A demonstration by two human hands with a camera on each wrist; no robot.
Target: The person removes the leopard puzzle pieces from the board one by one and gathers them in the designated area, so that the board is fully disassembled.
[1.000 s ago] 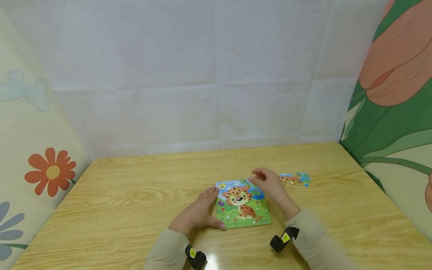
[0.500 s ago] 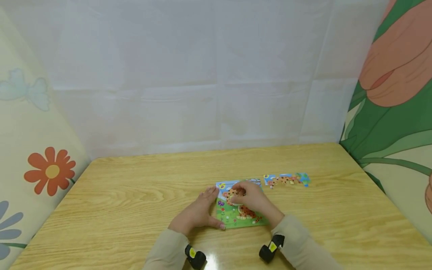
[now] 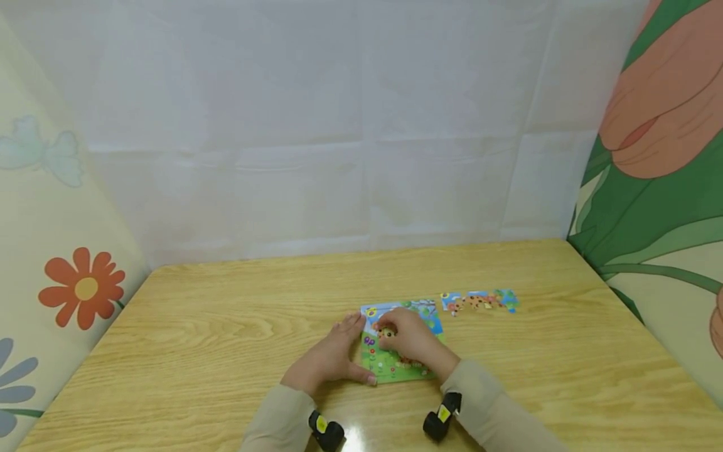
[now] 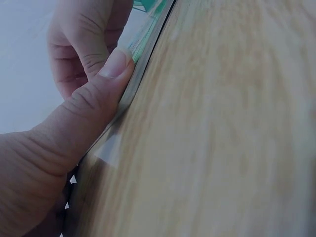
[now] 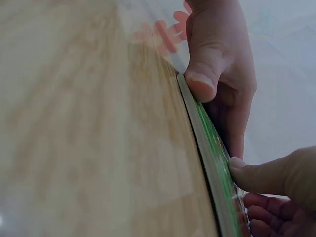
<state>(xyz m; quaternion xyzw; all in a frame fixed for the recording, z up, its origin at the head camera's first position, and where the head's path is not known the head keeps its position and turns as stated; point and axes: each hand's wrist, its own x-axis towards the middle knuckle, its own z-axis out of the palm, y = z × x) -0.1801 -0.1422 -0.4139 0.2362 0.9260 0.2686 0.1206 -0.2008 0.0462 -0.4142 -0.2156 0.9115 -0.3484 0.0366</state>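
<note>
A square leopard jigsaw puzzle board (image 3: 378, 375) lies flat on the table, its picture partly hidden by a hand. Along the board's left side the left hand (image 3: 329, 351) is spread. Its thumb lies at the near corner and its fingertips at the far one; in the left wrist view the left thumb (image 4: 94, 101) bears on the edge. Bent over the leopard's face is the right hand (image 3: 415, 339), thumb and index fingertips down on the picture. In the right wrist view the right thumb (image 5: 256, 173) meets the board's surface. I cannot tell whether it pinches a piece.
A short row of loose jigsaw pieces (image 3: 480, 300) lies just beyond the board's far right corner. The wooden table (image 3: 226, 326) ends at a white cloth backdrop (image 3: 316, 188). Painted panels stand at both sides, one with a red flower (image 3: 85, 289).
The right hand has moved left and nearer, from the board's far right corner onto the leopard's face. The left piece of the row has come into sight. The left hand stays put.
</note>
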